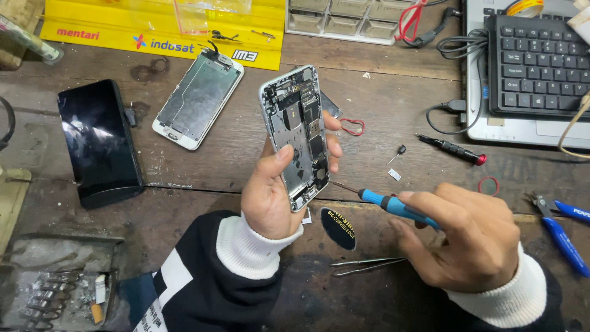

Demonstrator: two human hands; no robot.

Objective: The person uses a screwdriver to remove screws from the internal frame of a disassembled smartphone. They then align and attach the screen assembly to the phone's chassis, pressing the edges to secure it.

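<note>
Phone chassis (299,136), opened, boards and connectors exposed, held upright-ish and tilted in left hand (276,190): thumb pressed on the open face near lower half, other fingers wrapped behind w/ tips showing at the right edge. Right hand (464,243) grips blue-handled screwdriver (393,205); fingers curled and pinching the handle, shaft running left from fingertips, tip touching chassis lower right edge, just below left fingertips. Beyond left fingers on wooden bench (393,98): detached screen assembly (198,98) lying back-up, dark phone (98,141) further left, face-up. Red rubber band (352,126) just past the right edge of chassis. Between the two wrists, near bench edge: black oval pick (338,228) and metal tweezers (367,265). Past right knuckles: black-and-red screwdriver (453,149), loose bit (397,152), second red band (489,185). Blue-handled pliers (560,230) right of right hand, apart. Laptop keyboard (538,61) far top right. White cuffs, dark sleeves on both arms.
</note>
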